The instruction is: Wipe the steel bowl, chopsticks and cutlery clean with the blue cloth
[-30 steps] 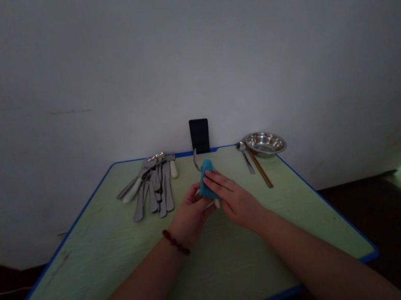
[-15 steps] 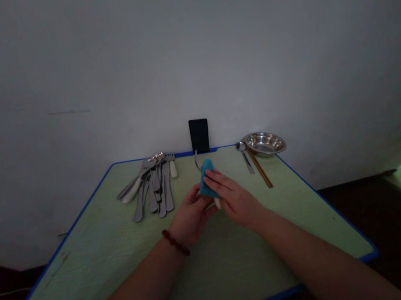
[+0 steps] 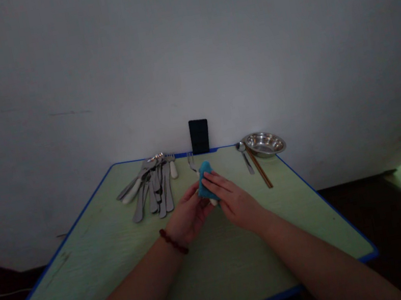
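Over the middle of the table, a fork (image 3: 192,163) with a white handle points away from me, its tines clear of the hands. A blue cloth (image 3: 205,184) is folded around the fork's handle, whose white end shows just below the cloth. My left hand (image 3: 189,215) is closed on the fork from the left, its fingertips partly behind the cloth. From the right, my right hand (image 3: 234,198) presses the cloth against the handle with its fingers together.
A pile of cutlery (image 3: 154,184) lies on the left of the green table (image 3: 223,280). On the right are a spoon (image 3: 245,156), brown chopsticks (image 3: 258,165) and a steel bowl (image 3: 265,144). A dark phone-like slab (image 3: 199,136) leans against the wall (image 3: 182,44).
The fork has turned, so its tines now face me more broadly and sit farther left. Both hands and the cloth have shifted slightly left.
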### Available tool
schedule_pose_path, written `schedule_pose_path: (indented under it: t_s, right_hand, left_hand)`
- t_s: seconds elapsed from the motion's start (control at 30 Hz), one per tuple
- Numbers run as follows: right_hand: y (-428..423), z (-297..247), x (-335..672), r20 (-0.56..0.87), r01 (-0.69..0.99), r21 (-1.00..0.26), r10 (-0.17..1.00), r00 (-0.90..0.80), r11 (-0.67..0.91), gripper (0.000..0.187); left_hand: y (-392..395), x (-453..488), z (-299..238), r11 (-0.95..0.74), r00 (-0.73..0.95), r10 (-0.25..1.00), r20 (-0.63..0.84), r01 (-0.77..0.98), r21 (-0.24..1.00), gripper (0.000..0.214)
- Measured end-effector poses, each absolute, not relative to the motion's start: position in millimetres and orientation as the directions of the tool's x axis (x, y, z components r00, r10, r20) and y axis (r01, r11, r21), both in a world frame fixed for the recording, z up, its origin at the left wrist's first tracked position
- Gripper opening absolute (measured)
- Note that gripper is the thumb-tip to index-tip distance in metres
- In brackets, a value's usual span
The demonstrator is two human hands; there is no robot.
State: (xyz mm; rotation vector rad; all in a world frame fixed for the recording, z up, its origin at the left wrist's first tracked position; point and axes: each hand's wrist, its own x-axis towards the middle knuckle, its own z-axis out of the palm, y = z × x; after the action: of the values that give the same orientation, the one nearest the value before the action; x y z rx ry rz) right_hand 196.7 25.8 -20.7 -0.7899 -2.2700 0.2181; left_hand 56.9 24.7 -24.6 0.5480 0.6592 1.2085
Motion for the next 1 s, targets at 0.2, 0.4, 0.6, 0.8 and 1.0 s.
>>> schedule_pose_path:
  t_s: [0.2,0.4,0.6,0.8,1.0]
  right_hand:
    - [25.7,-21.4,197.4,0.572,0.470,-0.362,0.590,-0.570,0.805,0.052]
    - [26.4,-22.4,197.0,0.580,0.461,-0.346,0.573,-0.580,0.817,0.053]
    - [26.3,-21.9,197.7,0.568,0.478,-0.308,0.562,-0.602,0.823,0.052]
    - [27.4,-21.7,199.7,0.560,0.516,-0.262,0.563,-0.608,0.816,0.052]
    - [33.5,-24.7,201.4,0.505,0.586,-0.247,0.619,-0.602,0.772,0.046]
  left_hand:
    - [25.9,55.5,-25.0,0.276,0.231,0.960,-0.159,-0.684,0.676,0.018]
    - [28.0,54.4,-23.8,0.282,0.242,0.958,-0.153,-0.697,0.660,0.018]
    - [29.8,50.8,-22.9,0.285,0.257,0.956,-0.143,-0.688,0.668,0.016]
    - [32.2,48.4,-22.4,0.285,0.233,0.957,-0.170,-0.667,0.689,0.014]
    - [34.9,46.6,-19.8,0.214,0.098,0.976,-0.195,-0.588,0.780,0.012]
